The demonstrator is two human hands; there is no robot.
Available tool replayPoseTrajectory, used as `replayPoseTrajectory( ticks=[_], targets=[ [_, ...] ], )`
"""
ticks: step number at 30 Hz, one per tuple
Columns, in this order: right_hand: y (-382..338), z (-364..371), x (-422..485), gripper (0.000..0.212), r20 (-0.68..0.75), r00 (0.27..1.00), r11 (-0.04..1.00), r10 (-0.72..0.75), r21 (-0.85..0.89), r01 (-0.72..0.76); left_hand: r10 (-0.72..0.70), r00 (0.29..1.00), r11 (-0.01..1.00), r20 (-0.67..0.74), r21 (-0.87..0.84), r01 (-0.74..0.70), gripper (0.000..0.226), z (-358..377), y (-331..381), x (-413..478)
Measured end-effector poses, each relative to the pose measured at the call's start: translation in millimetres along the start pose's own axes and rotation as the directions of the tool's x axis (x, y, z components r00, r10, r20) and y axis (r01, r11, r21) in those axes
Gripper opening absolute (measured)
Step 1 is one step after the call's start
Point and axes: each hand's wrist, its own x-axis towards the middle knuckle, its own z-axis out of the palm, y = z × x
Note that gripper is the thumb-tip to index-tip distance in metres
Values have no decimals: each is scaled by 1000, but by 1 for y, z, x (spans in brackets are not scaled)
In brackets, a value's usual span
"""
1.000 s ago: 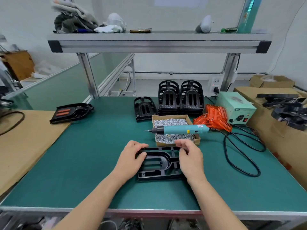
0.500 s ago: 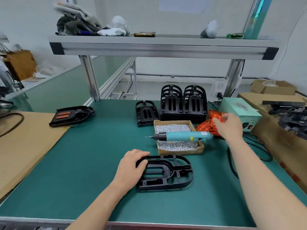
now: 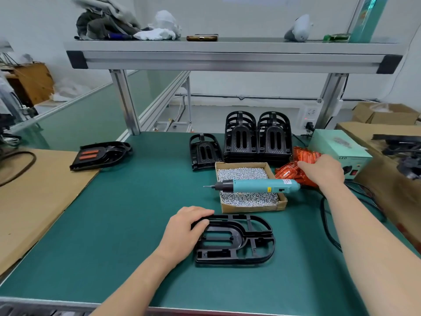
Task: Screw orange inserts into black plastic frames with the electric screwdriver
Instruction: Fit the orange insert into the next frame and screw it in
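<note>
The step in hand is, I judge, fetching an insert; the frame (image 3: 237, 240) lies flat on the mat (image 3: 114, 224) near the front edge, its two slots bare, and the left hand (image 3: 184, 229) holds its left end, fingers curled over the far rim and thumb on the inner rib; the right hand (image 3: 323, 169) reaches out over the pile of inserts (image 3: 288, 172), which lies just right of the screw box (image 3: 250, 207) and in front of the power unit (image 3: 337, 142); its fingertips are hidden behind its own back and among the orange pieces, so I cannot tell whether it has pinched one or is only touching the heap; to do this well, it should take a single insert by its edges rather than drag several, since the pieces overlap and would likely slide onto the cable (image 3: 328, 224); the left hand should hold the frame down and square so that the slots do not shift while the insert is brought over; the insert probably needs turning to match the slot before it is pressed home, as in the finished frame (image 3: 100, 152) at the far left; the screwdriver (image 3: 255, 186) lies across the box on the screws, bit pointing left, handle near the right hand, so it is an easy next reach; care is needed not to knock it off the box on the way back; no screwing is begun on this frame.
</note>
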Motion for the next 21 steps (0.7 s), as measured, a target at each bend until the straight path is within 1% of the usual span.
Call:
replayPoseTrajectory(
  ticks=[2,4,5,6,8,11,14,19,21],
  targets=[
    [-4,-7,-11,43,-58,997,996,-56,64,60,1,1000,1000,7,1,-1,27,1,0,0],
    [-11,-16,-27,29,-129,980,969,-150,175,172,-2,1000,1000,8,2,2,28,2,-1,1],
    [-16,-19,-36,22,-158,966,941,-206,240,240,-2,1000,1000,6,3,2,28,3,-1,1],
    [-22,-22,-48,18,-178,948,904,-262,299,306,-2,1000,1000,3,3,2,28,3,-1,1],
    [-32,-21,-74,21,-189,916,824,-354,400,401,-4,1000,1000,-7,-8,4,29,3,-1,1],
    [-38,-10,-120,29,-148,872,728,-467,496,474,-18,999,999,-28,-43,16,31,4,0,-1],
    [-36,7,-161,35,-83,824,669,-560,541,509,-51,997,992,-59,-116,43,32,3,-2,-3],
    [-32,26,-201,40,12,763,640,-646,552,534,-132,990,933,-44,-342,109,36,-3,-5,-4],
    [-33,29,-210,43,41,761,641,-648,570,514,-154,988,902,-18,-411,134,35,-4,-5,-5]
  ],
)
